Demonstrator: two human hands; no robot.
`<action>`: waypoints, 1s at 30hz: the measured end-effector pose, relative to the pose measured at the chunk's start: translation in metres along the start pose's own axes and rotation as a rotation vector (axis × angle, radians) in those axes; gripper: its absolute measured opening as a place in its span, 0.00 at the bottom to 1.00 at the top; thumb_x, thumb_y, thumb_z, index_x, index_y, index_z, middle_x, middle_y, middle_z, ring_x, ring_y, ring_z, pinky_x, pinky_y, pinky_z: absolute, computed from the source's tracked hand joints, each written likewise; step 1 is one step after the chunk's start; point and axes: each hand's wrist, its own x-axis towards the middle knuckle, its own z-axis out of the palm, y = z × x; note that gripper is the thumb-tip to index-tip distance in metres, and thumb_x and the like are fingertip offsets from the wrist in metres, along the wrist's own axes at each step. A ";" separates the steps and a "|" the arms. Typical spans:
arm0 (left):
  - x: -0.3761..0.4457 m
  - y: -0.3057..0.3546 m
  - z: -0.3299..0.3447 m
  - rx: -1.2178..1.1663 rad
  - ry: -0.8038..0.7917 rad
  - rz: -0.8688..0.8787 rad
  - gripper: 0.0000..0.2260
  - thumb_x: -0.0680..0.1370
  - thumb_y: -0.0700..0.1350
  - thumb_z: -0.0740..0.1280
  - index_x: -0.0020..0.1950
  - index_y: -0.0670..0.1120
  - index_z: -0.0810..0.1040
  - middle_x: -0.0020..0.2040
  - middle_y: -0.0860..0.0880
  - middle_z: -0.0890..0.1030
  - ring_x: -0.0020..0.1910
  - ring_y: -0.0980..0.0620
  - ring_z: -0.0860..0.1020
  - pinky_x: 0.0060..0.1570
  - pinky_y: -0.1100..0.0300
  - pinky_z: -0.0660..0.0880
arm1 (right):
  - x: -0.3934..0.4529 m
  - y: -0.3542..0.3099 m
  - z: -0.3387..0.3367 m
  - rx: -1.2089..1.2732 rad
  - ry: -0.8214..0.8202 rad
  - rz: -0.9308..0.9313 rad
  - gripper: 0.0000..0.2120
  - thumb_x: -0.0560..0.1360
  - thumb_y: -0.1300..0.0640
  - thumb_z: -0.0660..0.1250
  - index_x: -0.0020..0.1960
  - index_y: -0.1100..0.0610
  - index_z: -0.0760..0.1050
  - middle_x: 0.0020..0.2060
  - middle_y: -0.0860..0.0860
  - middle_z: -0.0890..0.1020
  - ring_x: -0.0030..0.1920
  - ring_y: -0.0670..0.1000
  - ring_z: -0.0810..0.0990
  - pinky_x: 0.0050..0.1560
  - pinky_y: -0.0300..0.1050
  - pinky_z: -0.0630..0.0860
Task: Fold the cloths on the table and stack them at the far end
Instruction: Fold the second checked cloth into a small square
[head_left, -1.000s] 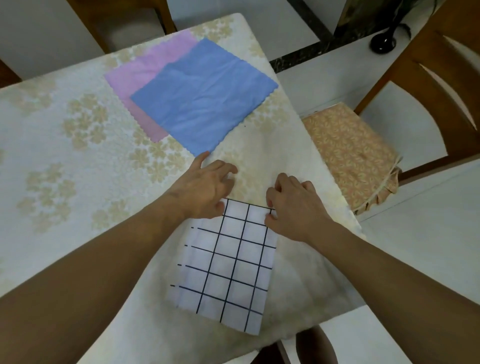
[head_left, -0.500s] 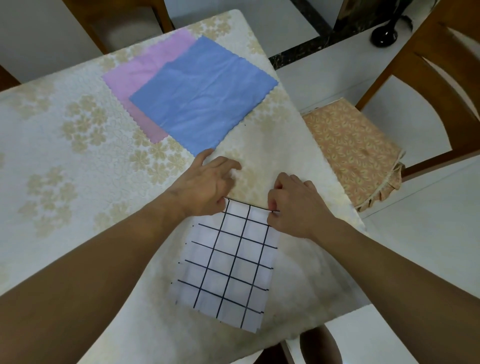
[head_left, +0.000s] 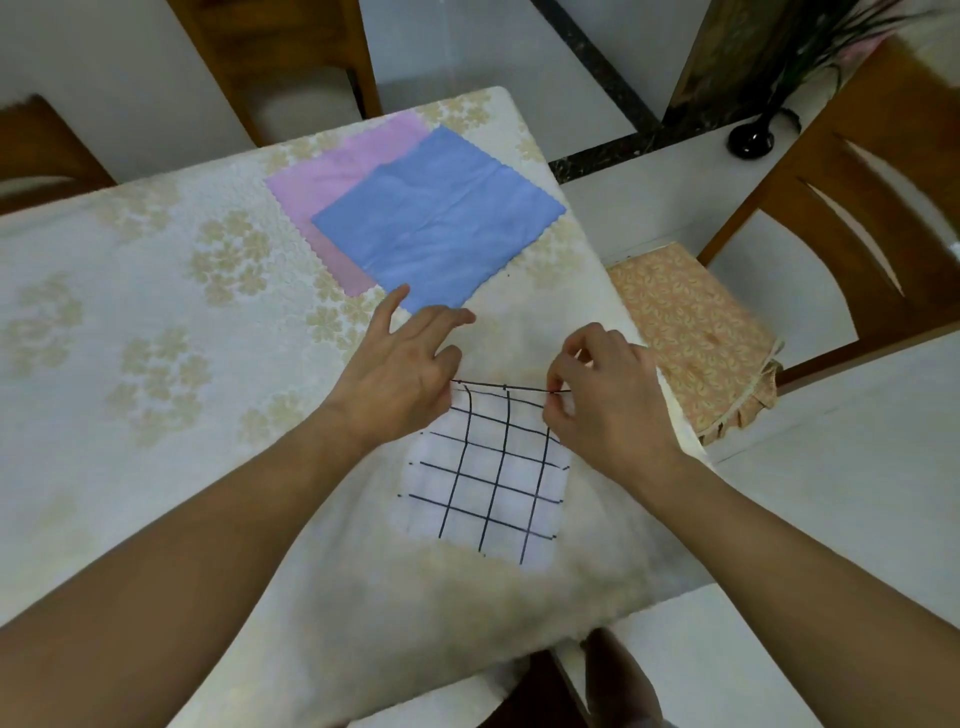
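A white cloth with a black grid (head_left: 493, 483) lies folded near the table's near right corner. Its far edge is lifted off the table. My left hand (head_left: 400, 371) pinches that edge's left corner, with the other fingers spread. The right corner is pinched by my right hand (head_left: 605, 397), thumb against forefinger. Farther off lies a flat blue cloth (head_left: 441, 218), partly over a pink cloth (head_left: 332, 179) near the table's far right corner.
The table (head_left: 156, 312) wears a cream floral covering. A wooden chair with a patterned orange cushion (head_left: 691, 332) stands close at the right edge. Two more wooden chairs (head_left: 270, 47) stand at the far side. A black vase base (head_left: 750, 140) sits on the floor.
Both hands have closed their pinch on the grid cloth's far edge and lifted it slightly off the table. The camera has tilted up, showing more of the far side.
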 end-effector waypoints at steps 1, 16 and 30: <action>-0.004 0.001 -0.006 0.005 0.016 -0.001 0.03 0.70 0.41 0.66 0.37 0.43 0.76 0.66 0.43 0.76 0.62 0.44 0.76 0.70 0.36 0.59 | -0.003 -0.005 -0.004 -0.010 0.017 -0.011 0.04 0.66 0.61 0.71 0.40 0.55 0.78 0.47 0.51 0.76 0.45 0.54 0.75 0.48 0.47 0.64; -0.085 0.050 -0.019 -0.052 0.040 0.037 0.00 0.71 0.39 0.67 0.40 0.44 0.77 0.65 0.43 0.78 0.60 0.44 0.78 0.71 0.34 0.60 | -0.097 -0.036 -0.001 -0.046 -0.080 -0.116 0.02 0.70 0.59 0.70 0.42 0.54 0.77 0.48 0.52 0.76 0.45 0.55 0.75 0.49 0.52 0.70; -0.134 0.089 0.017 -0.115 -0.178 -0.012 0.04 0.74 0.42 0.66 0.42 0.44 0.79 0.61 0.43 0.79 0.62 0.45 0.77 0.71 0.36 0.60 | -0.152 -0.043 0.050 -0.139 -0.243 -0.015 0.06 0.62 0.58 0.70 0.39 0.56 0.77 0.44 0.52 0.75 0.44 0.55 0.74 0.43 0.50 0.68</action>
